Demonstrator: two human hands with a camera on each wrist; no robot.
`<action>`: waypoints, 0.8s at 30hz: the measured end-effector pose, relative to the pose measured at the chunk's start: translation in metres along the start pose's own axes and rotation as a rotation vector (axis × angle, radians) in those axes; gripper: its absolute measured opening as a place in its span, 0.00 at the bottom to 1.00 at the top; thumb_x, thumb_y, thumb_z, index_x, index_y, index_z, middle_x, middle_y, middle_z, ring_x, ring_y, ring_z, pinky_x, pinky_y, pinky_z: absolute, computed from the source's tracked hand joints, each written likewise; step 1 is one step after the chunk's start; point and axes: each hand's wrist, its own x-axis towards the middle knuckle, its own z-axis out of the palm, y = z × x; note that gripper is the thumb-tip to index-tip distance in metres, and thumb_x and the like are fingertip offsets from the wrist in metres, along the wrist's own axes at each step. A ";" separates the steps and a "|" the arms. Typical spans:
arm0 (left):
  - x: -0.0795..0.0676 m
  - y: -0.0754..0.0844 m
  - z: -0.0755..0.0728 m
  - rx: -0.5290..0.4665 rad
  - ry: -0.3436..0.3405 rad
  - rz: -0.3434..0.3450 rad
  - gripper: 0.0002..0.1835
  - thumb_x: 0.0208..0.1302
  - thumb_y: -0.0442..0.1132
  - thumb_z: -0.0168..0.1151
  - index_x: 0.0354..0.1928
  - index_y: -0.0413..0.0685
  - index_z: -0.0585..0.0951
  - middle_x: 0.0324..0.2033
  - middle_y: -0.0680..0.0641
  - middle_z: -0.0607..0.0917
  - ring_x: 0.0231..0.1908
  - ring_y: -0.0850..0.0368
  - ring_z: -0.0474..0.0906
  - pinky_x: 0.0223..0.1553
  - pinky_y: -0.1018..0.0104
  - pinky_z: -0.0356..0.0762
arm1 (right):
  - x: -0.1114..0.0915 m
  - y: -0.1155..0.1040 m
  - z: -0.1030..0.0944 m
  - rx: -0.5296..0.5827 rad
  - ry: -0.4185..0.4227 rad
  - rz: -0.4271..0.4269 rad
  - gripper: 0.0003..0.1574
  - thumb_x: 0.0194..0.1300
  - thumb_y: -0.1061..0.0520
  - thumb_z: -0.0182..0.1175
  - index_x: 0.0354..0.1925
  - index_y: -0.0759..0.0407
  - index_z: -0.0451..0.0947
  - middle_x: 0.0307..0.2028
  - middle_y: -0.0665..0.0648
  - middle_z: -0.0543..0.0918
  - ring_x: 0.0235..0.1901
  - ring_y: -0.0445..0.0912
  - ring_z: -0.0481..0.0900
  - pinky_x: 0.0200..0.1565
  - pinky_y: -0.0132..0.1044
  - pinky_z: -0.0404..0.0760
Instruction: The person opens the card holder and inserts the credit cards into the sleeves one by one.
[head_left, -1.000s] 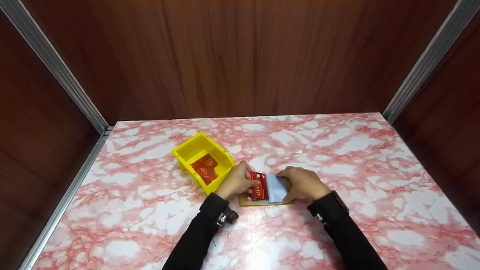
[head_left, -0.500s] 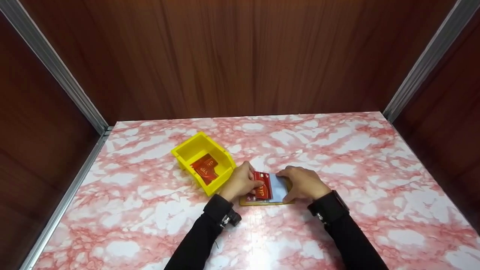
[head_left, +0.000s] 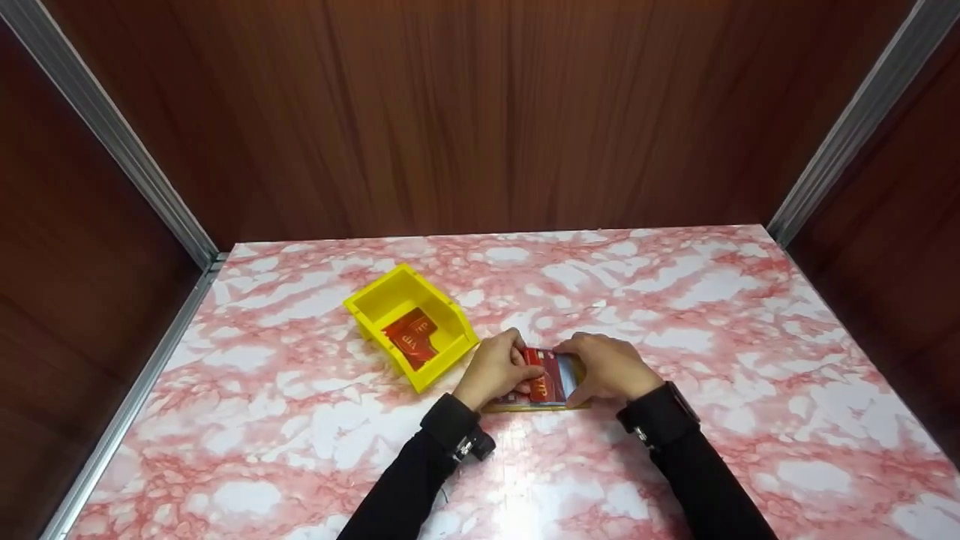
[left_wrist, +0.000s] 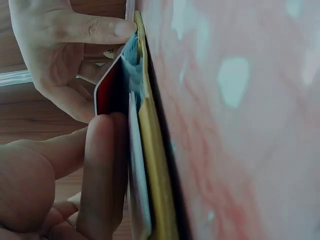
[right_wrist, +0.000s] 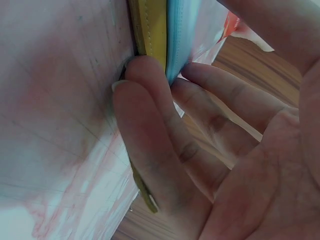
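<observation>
Left fingers [left_wrist: 102,165] | red card [head_left: 552,379] pinched between them | yellow-edged holder [left_wrist: 156,165] beneath

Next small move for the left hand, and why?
Probably slide the red VIP card further right into the clear sleeve: the left hand pinches the card, it appears only partly inserted, and the right hand holds the yellow card holder.

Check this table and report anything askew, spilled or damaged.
Nothing looks spilled or damaged. Mildly odd: the yellow bin sits aslant on the table, and the red VIP cards inside it lie out of line with each other.
</observation>
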 end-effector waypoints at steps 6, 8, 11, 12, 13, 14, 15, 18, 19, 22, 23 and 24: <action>-0.001 0.002 -0.006 -0.280 -0.134 -0.127 0.12 0.68 0.23 0.60 0.52 0.31 0.74 0.31 0.46 0.81 0.24 0.57 0.85 0.30 0.65 0.87 | 0.000 0.001 0.001 0.001 0.007 -0.020 0.51 0.38 0.49 0.88 0.63 0.51 0.82 0.52 0.55 0.86 0.48 0.54 0.83 0.49 0.57 0.81; 0.000 0.001 -0.008 -0.276 -0.141 -0.122 0.14 0.66 0.22 0.62 0.52 0.31 0.75 0.31 0.45 0.83 0.27 0.54 0.86 0.34 0.65 0.88 | 0.001 0.001 0.001 0.002 0.012 -0.024 0.51 0.37 0.49 0.88 0.63 0.51 0.82 0.51 0.55 0.86 0.47 0.53 0.83 0.49 0.56 0.81; 0.000 0.001 -0.008 -0.181 -0.109 -0.070 0.15 0.62 0.25 0.70 0.48 0.33 0.77 0.30 0.44 0.88 0.29 0.52 0.89 0.34 0.67 0.87 | 0.001 0.000 0.000 0.000 0.015 -0.016 0.51 0.37 0.49 0.88 0.63 0.51 0.82 0.51 0.55 0.87 0.48 0.54 0.84 0.50 0.56 0.81; 0.000 0.001 -0.008 -0.141 -0.089 -0.052 0.15 0.61 0.27 0.72 0.46 0.34 0.78 0.29 0.44 0.89 0.28 0.54 0.88 0.34 0.69 0.86 | 0.001 0.000 0.000 -0.001 0.014 -0.015 0.52 0.36 0.49 0.88 0.62 0.52 0.82 0.51 0.55 0.87 0.48 0.54 0.84 0.50 0.56 0.81; 0.000 0.002 -0.007 -0.103 -0.068 -0.036 0.14 0.59 0.28 0.74 0.44 0.35 0.79 0.28 0.44 0.90 0.27 0.57 0.87 0.33 0.71 0.84 | 0.001 0.000 0.000 -0.001 0.013 -0.015 0.52 0.36 0.49 0.88 0.63 0.52 0.82 0.52 0.55 0.87 0.49 0.55 0.84 0.51 0.57 0.81; 0.001 0.001 -0.006 -0.085 -0.051 -0.024 0.14 0.58 0.29 0.76 0.41 0.36 0.79 0.27 0.44 0.90 0.25 0.59 0.87 0.32 0.73 0.82 | 0.001 0.000 -0.001 -0.001 0.012 -0.013 0.52 0.36 0.50 0.88 0.63 0.52 0.82 0.53 0.55 0.87 0.50 0.55 0.84 0.52 0.57 0.81; 0.001 0.001 -0.005 -0.071 -0.037 -0.015 0.13 0.57 0.29 0.76 0.39 0.37 0.80 0.27 0.44 0.90 0.24 0.61 0.85 0.30 0.74 0.80 | 0.000 0.000 -0.001 -0.001 0.011 -0.013 0.52 0.36 0.50 0.88 0.63 0.52 0.82 0.53 0.56 0.87 0.51 0.56 0.84 0.53 0.57 0.81; 0.002 0.000 -0.002 -0.064 -0.017 0.002 0.10 0.56 0.29 0.77 0.32 0.38 0.81 0.25 0.44 0.90 0.22 0.66 0.81 0.28 0.76 0.77 | 0.000 0.000 -0.001 -0.003 0.013 -0.018 0.53 0.36 0.51 0.88 0.63 0.52 0.82 0.55 0.56 0.87 0.53 0.57 0.84 0.54 0.58 0.80; 0.003 0.000 -0.001 -0.060 -0.012 0.005 0.09 0.55 0.29 0.77 0.30 0.38 0.82 0.24 0.45 0.89 0.22 0.67 0.79 0.27 0.77 0.76 | 0.000 0.001 -0.001 -0.001 0.016 -0.021 0.53 0.36 0.51 0.88 0.64 0.52 0.82 0.55 0.56 0.86 0.54 0.58 0.83 0.55 0.58 0.80; 0.003 -0.001 0.000 -0.040 -0.006 0.012 0.08 0.54 0.30 0.78 0.27 0.40 0.84 0.23 0.47 0.89 0.22 0.68 0.78 0.26 0.77 0.74 | -0.001 0.001 0.000 0.005 0.028 -0.030 0.53 0.35 0.51 0.88 0.63 0.52 0.82 0.55 0.56 0.87 0.53 0.57 0.84 0.54 0.58 0.80; 0.003 -0.001 0.000 -0.029 -0.005 0.013 0.08 0.53 0.30 0.78 0.26 0.40 0.85 0.22 0.48 0.89 0.22 0.69 0.77 0.26 0.77 0.73 | -0.001 0.001 0.000 0.005 0.033 -0.034 0.52 0.35 0.51 0.88 0.63 0.52 0.82 0.54 0.56 0.87 0.53 0.57 0.84 0.54 0.58 0.81; 0.003 -0.001 0.000 -0.024 -0.006 0.015 0.07 0.53 0.30 0.79 0.26 0.40 0.86 0.22 0.49 0.88 0.22 0.69 0.76 0.26 0.77 0.72 | -0.002 0.000 0.000 0.002 0.037 -0.039 0.52 0.35 0.50 0.88 0.62 0.52 0.83 0.53 0.55 0.87 0.52 0.56 0.84 0.53 0.58 0.81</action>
